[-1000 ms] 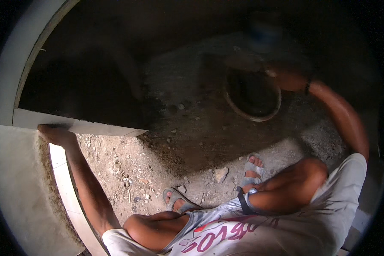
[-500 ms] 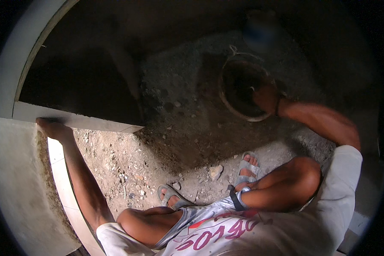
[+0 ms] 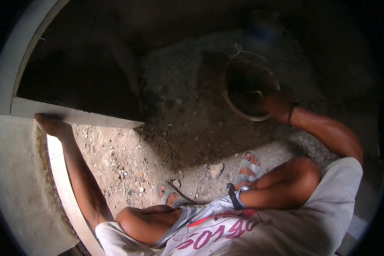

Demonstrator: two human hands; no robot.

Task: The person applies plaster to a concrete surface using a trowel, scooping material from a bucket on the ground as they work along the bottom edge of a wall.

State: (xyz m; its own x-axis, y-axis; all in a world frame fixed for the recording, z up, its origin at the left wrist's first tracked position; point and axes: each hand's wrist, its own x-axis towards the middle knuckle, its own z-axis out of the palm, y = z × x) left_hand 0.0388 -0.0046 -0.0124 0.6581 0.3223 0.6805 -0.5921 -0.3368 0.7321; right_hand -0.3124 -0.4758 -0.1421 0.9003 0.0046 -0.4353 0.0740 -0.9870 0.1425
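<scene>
My left hand (image 3: 54, 126) rests against the pale strip (image 3: 81, 116) along the near edge of a dark slab (image 3: 81, 72). Its fingers are mostly hidden in shadow there, so their grip does not show. To the right, my right hand (image 3: 278, 105) is at the near right rim of a round bucket (image 3: 245, 114) standing on the ground. The fingers look closed, and a thin bright curved piece (image 3: 259, 92) shows beside them inside the bucket. What that piece belongs to is lost in the dark, as are the bucket's contents.
Rough ground (image 3: 111, 158) with gravel and a larger stone (image 3: 216, 170) lies between the slab and my sandalled feet (image 3: 247, 166). On the left are a smooth grey surface (image 3: 17, 170) and a strip of white tiles (image 3: 66, 183). A blurred blue and pale object (image 3: 262, 32) sits beyond the bucket.
My right hand has drawn back a little to the right and nearer, toward the bucket's rim. The left hand keeps its place on the strip. The whole view has shifted slightly.
</scene>
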